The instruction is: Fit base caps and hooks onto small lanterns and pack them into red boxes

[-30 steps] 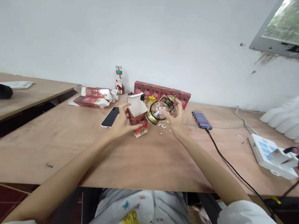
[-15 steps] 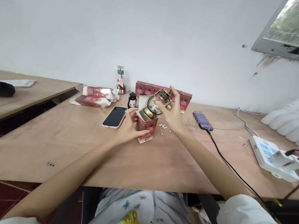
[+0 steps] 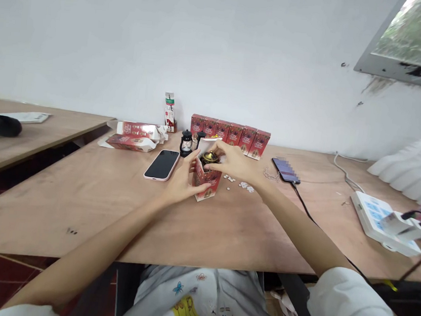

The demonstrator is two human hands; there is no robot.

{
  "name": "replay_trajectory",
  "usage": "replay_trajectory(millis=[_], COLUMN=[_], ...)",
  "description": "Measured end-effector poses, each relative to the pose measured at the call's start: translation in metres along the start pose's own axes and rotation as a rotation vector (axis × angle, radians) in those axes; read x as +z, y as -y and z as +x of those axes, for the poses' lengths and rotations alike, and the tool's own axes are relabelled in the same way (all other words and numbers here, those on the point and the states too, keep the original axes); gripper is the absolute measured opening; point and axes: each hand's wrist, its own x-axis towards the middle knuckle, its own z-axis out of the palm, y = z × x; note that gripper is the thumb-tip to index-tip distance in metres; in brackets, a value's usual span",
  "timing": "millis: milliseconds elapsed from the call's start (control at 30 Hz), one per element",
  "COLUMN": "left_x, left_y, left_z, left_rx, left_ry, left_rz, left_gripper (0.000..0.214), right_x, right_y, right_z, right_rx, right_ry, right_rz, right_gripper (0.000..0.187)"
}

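Observation:
A red patterned box (image 3: 208,184) stands upright on the wooden table with its white flap raised at the back. My left hand (image 3: 185,179) grips it, fingers on the left side and thumb across the front. Down in the box sits a small bronze-coloured lantern (image 3: 209,156); only its top shows above the rim. My right hand (image 3: 231,161) is at the box's opening, thumb and fingers closed round the lantern's top. Behind the left hand stand a black lantern (image 3: 186,143) and a second black one (image 3: 200,136), partly hidden by the box.
Several closed red boxes (image 3: 235,134) stand in a row by the wall. Opened boxes (image 3: 134,136) lie at the left behind a phone (image 3: 161,164). Small white discs (image 3: 245,186) lie right of the box. A cabled phone (image 3: 285,170) and a power strip (image 3: 385,222) are farther right.
My right hand has lowered the bronze lantern from a tilted position above the opening into the box. My left hand still holds the box in about the same spot.

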Motion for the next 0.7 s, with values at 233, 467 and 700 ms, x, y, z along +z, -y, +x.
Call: replay_trajectory(millis=[233, 467, 700], left_x=[-0.006, -0.006, -0.01], left_y=[-0.006, -0.004, -0.007], left_z=[0.003, 0.002, 0.004], left_rx=[0.077, 0.061, 0.053], left_ry=[0.107, 0.055, 0.138], left_rz=[0.22, 0.148, 0.094], left_gripper=[0.078, 0.067, 0.071], right_x=[-0.009, -0.005, 0.022], right_y=[-0.003, -0.031, -0.044], right_z=[0.002, -0.002, -0.005], right_rx=[-0.159, -0.108, 0.056], right_ry=[0.208, -0.166, -0.135], right_rz=[-0.25, 0.235, 0.718], right_gripper=[0.014, 0.021, 0.073])
